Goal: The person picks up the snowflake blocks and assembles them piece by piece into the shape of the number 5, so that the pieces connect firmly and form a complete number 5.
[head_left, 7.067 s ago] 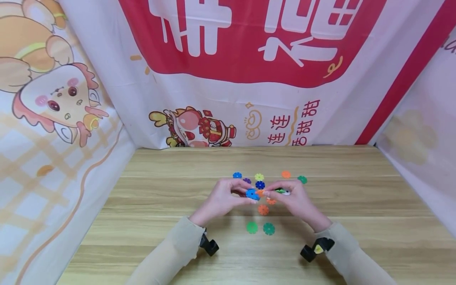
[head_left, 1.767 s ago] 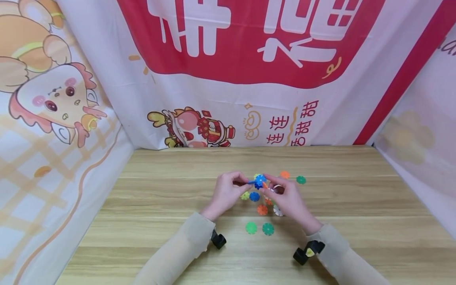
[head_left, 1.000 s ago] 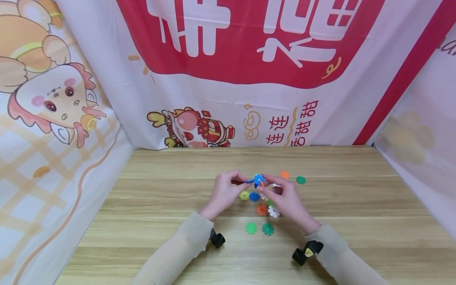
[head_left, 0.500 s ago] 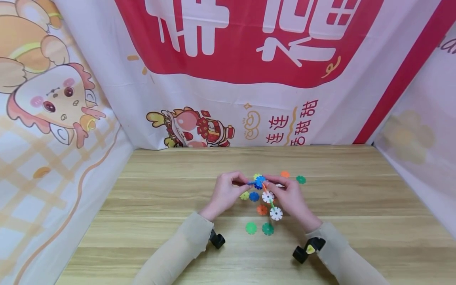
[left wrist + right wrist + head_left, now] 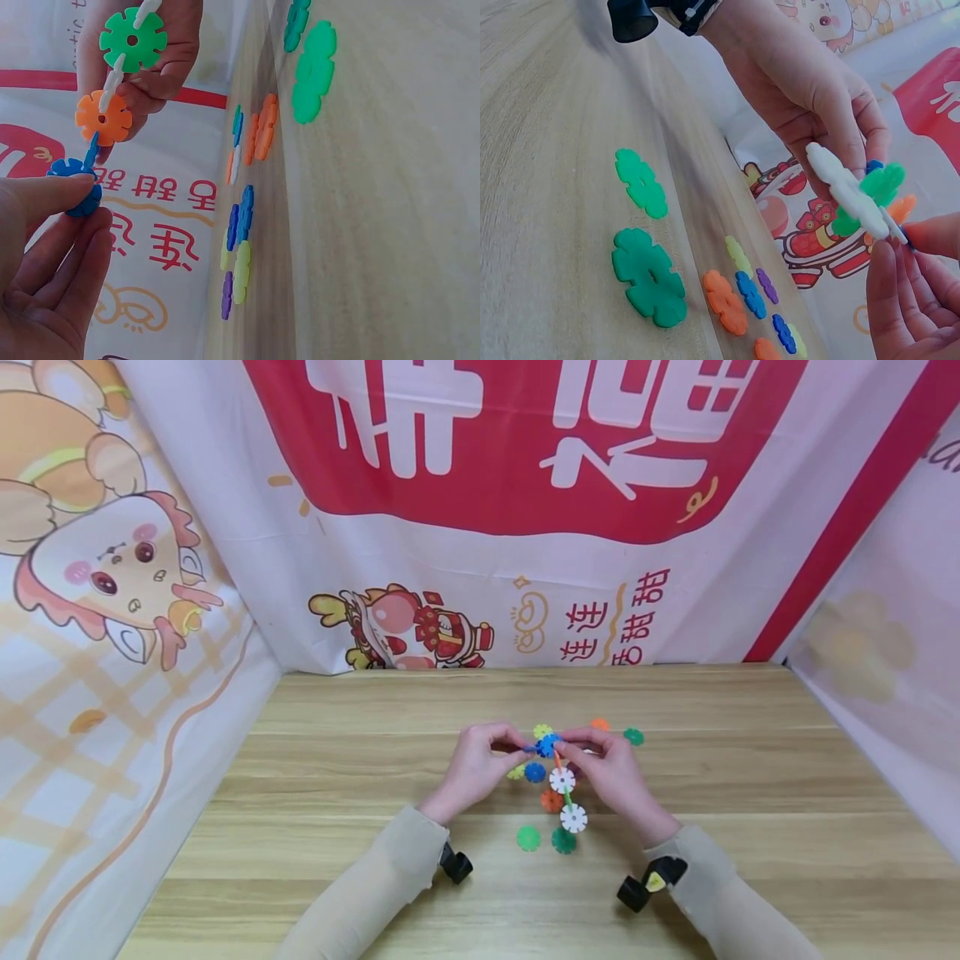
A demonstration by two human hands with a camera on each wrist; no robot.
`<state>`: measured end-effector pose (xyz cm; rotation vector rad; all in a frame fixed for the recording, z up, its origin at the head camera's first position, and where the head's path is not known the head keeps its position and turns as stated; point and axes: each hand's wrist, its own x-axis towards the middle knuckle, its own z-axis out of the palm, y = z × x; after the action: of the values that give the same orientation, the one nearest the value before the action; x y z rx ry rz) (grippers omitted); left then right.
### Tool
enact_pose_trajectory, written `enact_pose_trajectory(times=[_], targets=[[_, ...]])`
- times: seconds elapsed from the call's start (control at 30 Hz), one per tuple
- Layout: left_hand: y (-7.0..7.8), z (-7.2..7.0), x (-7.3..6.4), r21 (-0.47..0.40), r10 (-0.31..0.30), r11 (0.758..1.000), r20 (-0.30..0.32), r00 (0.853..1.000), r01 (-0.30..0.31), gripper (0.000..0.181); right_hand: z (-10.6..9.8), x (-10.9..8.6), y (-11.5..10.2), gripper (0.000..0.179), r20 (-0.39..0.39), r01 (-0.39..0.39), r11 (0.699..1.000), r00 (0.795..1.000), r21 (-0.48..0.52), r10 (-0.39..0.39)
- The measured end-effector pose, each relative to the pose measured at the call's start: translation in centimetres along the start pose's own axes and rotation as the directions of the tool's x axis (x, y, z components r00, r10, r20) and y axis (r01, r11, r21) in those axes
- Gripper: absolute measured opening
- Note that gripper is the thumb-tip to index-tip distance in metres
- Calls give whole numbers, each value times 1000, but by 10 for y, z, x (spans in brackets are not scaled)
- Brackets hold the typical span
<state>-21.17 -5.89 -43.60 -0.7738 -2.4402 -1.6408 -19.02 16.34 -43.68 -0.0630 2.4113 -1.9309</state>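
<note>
Both hands hold a chain of slotted plastic snowflake discs above the table. In the left wrist view my left hand (image 5: 45, 262) pinches a dark blue disc (image 5: 75, 180) between thumb and fingers. A lighter blue disc (image 5: 91, 150), seen edge-on, joins it to an orange disc (image 5: 103, 120). White, green (image 5: 133, 41) and white discs follow. In the head view my right hand (image 5: 615, 777) pinches the chain around the lighter blue disc (image 5: 550, 744); its exact grip is partly hidden. The linked white discs (image 5: 562, 780) hang toward the person. My left hand (image 5: 480, 772) is opposite.
Loose discs lie flat on the wooden table (image 5: 337, 827): light green (image 5: 528, 838), dark green (image 5: 564, 841), orange (image 5: 551, 800), blue (image 5: 535, 772) and yellow (image 5: 543, 731). Another orange disc (image 5: 599, 724) and green disc (image 5: 633, 737) lie farther right. Printed cloth surrounds the back and sides.
Earlier, the left hand held a blue disc and the right an orange-ended piece; now these meet in one chain. Over the last second its white-and-green end has swung down toward the person.
</note>
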Motion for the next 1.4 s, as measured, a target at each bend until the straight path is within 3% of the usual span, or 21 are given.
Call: enact_pose_trajectory(times=[0.9,1.1,1.4], targets=[[4,-2,-2,-26,43,999,33,999,-42,8,3,2,0,24,29,1,996,1000,88,-4],[2,0,0,-51,-7,999,43,999,9,7,2,3,2,25,28,2,995,1000,96,-4],[-10,-8,0,-66,-101,992,93,991,107,24,-4,2,3,28,-3,-17,992,1000,127,18]])
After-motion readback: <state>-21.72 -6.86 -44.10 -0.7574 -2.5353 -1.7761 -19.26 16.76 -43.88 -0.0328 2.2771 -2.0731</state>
